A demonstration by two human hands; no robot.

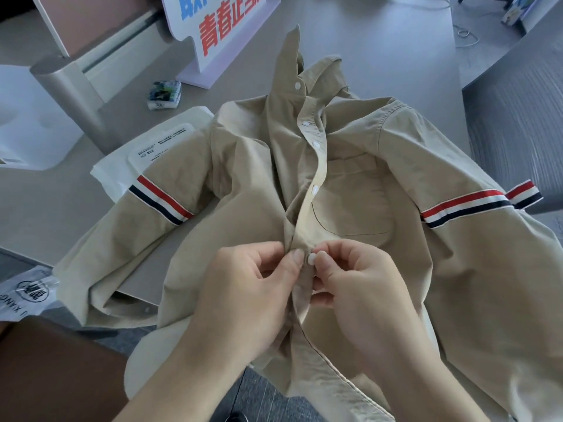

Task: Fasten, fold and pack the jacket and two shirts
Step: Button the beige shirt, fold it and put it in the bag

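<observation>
A beige shirt [350, 190] with red, white and navy stripes on both sleeves lies face up on the grey table [380, 56], collar away from me. Its placket runs down the middle with several white buttons; the upper ones look fastened. My left hand [249, 287] pinches the left edge of the placket between thumb and fingers. My right hand [356, 287] pinches a white button [311, 258] on the right edge, right beside my left thumb. The shirt's hem hangs over the table's near edge.
A white plastic bag with a label [152, 150] lies under the left sleeve. A clear printed bag [24, 290] sits at the near left edge. A small packet [164, 94], a sign with red characters [219, 28] and a white appliance [27, 123] stand behind.
</observation>
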